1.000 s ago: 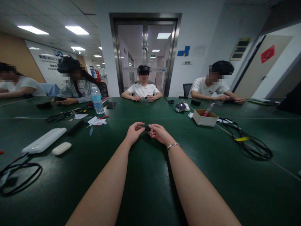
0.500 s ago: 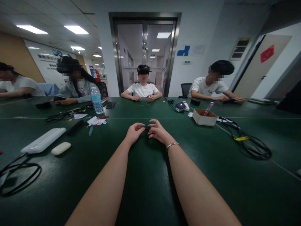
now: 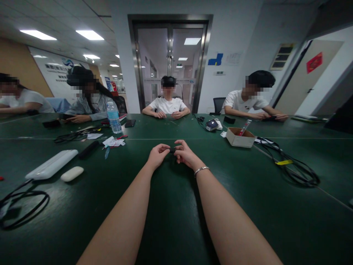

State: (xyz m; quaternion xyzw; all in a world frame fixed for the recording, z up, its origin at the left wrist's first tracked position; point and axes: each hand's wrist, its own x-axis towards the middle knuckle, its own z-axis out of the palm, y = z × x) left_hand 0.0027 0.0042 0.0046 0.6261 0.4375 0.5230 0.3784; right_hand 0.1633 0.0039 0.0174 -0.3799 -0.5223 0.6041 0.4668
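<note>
A small black object point(image 3: 172, 150), too small to make out its kind, is between my two hands just above the green table point(image 3: 171, 206). My left hand point(image 3: 158, 156) pinches it from the left with thumb and fingertips. From the right, my right hand point(image 3: 187, 154) has its thumb and curled fingers closed on the other end, with the forefinger raised over the top. A silver bracelet point(image 3: 201, 169) circles the right wrist. The fingers cover much of the object.
On the left are a white power bank point(image 3: 52, 164), a white oval case point(image 3: 72, 174) and a water bottle point(image 3: 114, 117). To the right lie a small open box point(image 3: 239, 140) and a coiled black cable point(image 3: 298, 171). Several people sit around the table.
My right fingers have shifted slightly and curled a little more around the small black object. The left hand stays almost still.
</note>
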